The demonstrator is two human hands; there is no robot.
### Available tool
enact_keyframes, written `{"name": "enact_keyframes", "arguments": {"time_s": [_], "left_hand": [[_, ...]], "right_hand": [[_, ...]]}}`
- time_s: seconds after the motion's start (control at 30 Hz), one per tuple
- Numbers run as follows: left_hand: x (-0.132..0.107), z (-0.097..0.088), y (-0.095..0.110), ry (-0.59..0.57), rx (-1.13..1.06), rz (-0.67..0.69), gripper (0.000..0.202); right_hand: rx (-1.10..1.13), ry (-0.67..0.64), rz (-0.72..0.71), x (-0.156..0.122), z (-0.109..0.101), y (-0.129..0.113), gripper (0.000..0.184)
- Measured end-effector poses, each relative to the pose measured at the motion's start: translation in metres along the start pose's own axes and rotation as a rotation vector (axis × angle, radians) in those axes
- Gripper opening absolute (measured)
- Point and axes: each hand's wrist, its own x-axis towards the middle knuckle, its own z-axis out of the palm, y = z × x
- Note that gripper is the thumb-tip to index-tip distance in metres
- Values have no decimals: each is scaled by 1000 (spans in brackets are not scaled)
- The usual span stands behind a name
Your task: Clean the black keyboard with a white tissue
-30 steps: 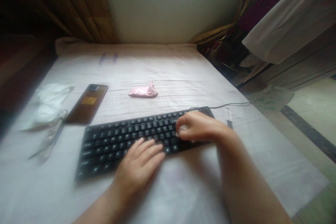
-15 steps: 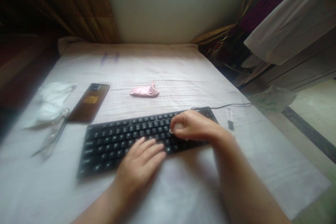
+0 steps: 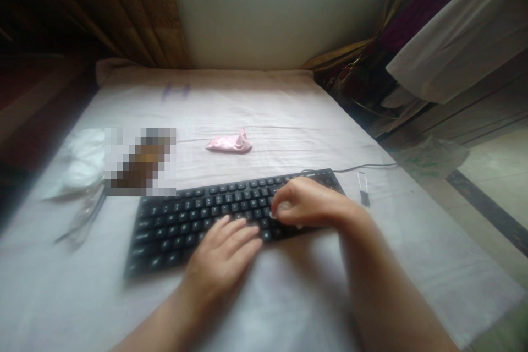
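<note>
A black keyboard (image 3: 177, 231) lies at a slant on the white cloth in front of me. My left hand (image 3: 220, 256) rests flat on its near edge, fingers stretched over the lower keys. Over the right half of the keys, my right hand (image 3: 307, 203) is curled, fingers closed round a small white wad (image 3: 283, 208). The wad looks like cloth or tissue, but most of it is hidden inside the hand. The keyboard's cable (image 3: 358, 167) runs off to the right.
A pixelated brown phone (image 3: 142, 162) lies behind the keyboard's left end, beside a white bundle (image 3: 86, 157) and a clear packet with thin tools (image 3: 84, 217). A pink pouch (image 3: 230, 142) lies farther back. A black binder clip (image 3: 364, 197) is right of the keyboard.
The view has shifted slightly, so everything sits a little farther right. Both hands keep nearly the same places on the keyboard, and the right still grips the white wad.
</note>
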Motion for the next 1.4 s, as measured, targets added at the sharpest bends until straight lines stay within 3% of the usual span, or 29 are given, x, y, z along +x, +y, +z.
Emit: {"name": "enact_keyframes", "arguments": {"time_s": [0.13,0.3,0.37,0.7,1.1,1.4], "left_hand": [[2,-1,1,11,3,3,23],[2,-3,1,10,3,-4,24],[2,-3,2,7,2,-7,24],[4,-4,1,-3,13,2,24],[3,-4,1,-6,14,2,23],[2,-3,1,-12,9,-7,24]], "right_hand": [[1,-5,-11,-1,-1,1,25],[-61,211,-9,5,1,2,26],[-89,242,2,8,3,0,26],[-15,103,-6,6,4,0,25],[-54,132,-101,10,10,-7,26],[0,16,-115,6,10,-7,28]]}}
